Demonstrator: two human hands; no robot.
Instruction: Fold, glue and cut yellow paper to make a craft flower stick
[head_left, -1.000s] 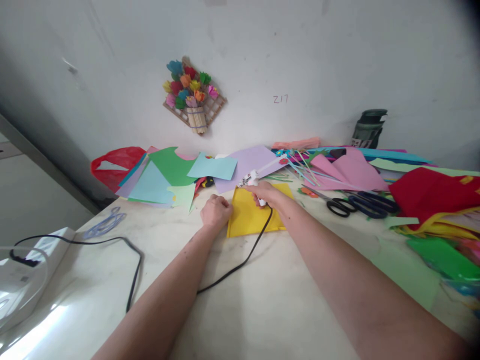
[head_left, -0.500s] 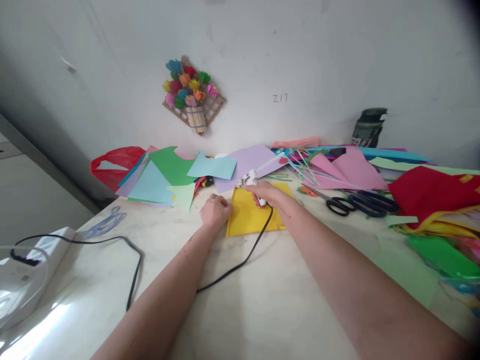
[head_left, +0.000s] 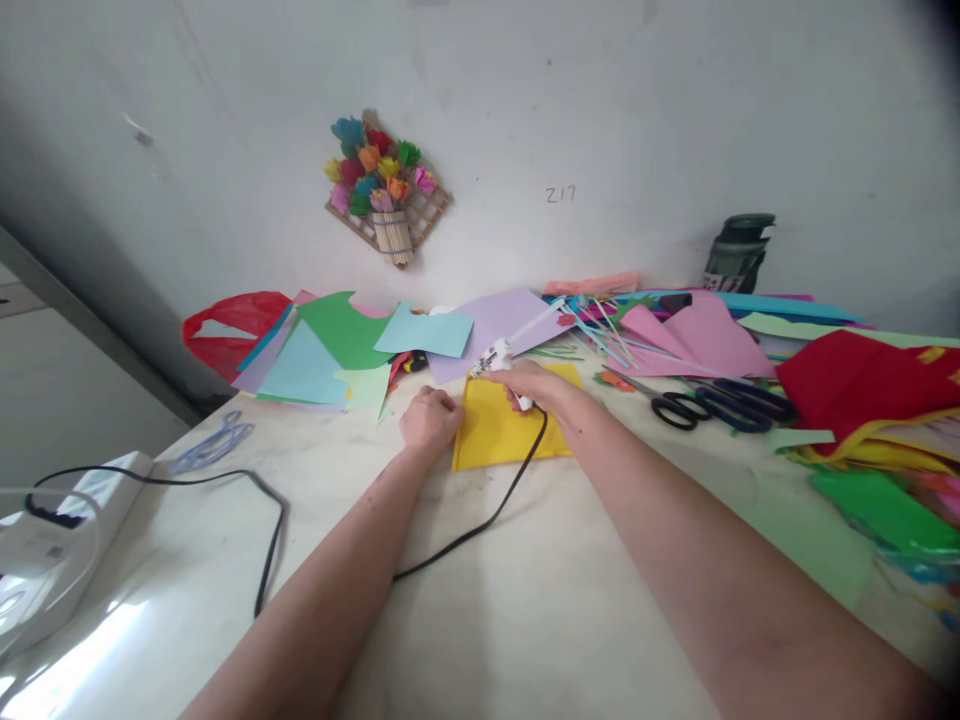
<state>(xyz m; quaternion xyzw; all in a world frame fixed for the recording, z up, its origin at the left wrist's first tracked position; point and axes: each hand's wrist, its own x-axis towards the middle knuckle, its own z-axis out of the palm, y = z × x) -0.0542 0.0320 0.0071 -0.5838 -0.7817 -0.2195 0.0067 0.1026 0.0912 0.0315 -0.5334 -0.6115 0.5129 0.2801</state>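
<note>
Both arms (head_left: 337, 570) reach forward, right hand (head_left: 526, 386) closed round a glue gun (head_left: 501, 354), left hand (head_left: 431, 420) curled (grip unclear).

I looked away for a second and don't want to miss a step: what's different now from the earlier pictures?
Nothing has visibly moved, been taken hold of or let go, apart from a very slight shift of the whole view. The right hand still holds the white corded tool over the yellow sheet; the left hand stays at its left edge.
</note>
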